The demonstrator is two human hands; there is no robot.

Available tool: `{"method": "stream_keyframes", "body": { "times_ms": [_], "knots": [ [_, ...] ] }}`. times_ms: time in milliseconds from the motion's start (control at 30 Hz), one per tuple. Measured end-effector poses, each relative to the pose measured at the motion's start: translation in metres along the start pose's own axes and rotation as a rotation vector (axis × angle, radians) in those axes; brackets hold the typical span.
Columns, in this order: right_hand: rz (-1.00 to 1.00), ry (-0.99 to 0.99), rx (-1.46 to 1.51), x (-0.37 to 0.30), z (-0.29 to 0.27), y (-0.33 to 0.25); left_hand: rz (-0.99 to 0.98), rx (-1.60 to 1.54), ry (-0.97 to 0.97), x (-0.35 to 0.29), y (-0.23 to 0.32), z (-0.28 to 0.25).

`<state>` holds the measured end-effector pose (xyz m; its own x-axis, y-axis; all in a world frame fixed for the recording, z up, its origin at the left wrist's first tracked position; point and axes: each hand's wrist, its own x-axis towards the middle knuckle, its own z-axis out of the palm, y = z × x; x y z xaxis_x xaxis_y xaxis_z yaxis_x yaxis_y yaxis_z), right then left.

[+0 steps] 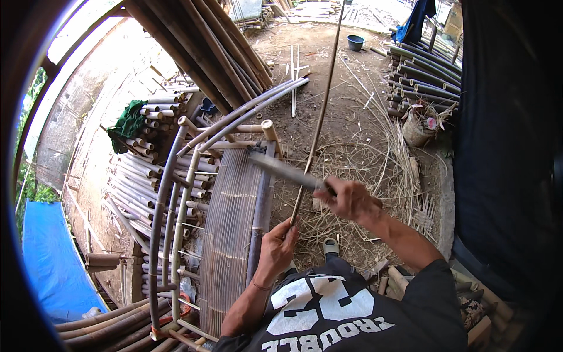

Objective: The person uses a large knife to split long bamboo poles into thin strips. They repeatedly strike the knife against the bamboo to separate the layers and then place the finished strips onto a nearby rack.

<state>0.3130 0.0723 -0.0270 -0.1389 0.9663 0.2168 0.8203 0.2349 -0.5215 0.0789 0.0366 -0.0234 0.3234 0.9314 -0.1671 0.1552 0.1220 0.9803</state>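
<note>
Left hand: left hand closed around the lower end of a long thin bamboo strip, fingers wrapped on it, palm turned toward the body.
Right hand: right hand clamped on the handle of a long flat blade, which reaches out to the left with its far end near the frame.
Strip: runs from the left fist up and away, crossing the blade just beside the right fist, its far end out of view at the top edge. Held in the air, slightly bowed.
Frame: bamboo chair frame with bent poles and a panel of fine slats stands just left of both hands; the blade tip lies over its upper rail.
Surroundings: cut bamboo tubes stacked behind the frame, long poles leaning above, a pile of shavings on the dirt, a blue tarp far left, a blue bowl far back, a sandalled foot below the hands.
Risk, blade: edge sits close to the left fingers along the strip; a slip down the strip could cut them, in my judgement.
Risk, strip: thin and bowed; too steep a bite could split it off-line or snap it.
Risk, splinters: bare palms on raw fibre; a sliding grip could drive slivers in.
Risk, frame: a loose swing of the tip could nick the slats.
</note>
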Motion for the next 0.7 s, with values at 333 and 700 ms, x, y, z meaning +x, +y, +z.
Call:
{"method": "stream_keyframes", "body": {
  "times_ms": [333, 700],
  "knots": [
    [-0.192, 0.164, -0.021, -0.012, 0.01, 0.0, 0.021, 0.1, 0.015, -0.012, 0.003, -0.001],
    [-0.128, 0.24, -0.115, -0.002, -0.013, 0.03, 0.077, 0.107, -0.044, -0.028, -0.002, -0.001]
  ]
}}
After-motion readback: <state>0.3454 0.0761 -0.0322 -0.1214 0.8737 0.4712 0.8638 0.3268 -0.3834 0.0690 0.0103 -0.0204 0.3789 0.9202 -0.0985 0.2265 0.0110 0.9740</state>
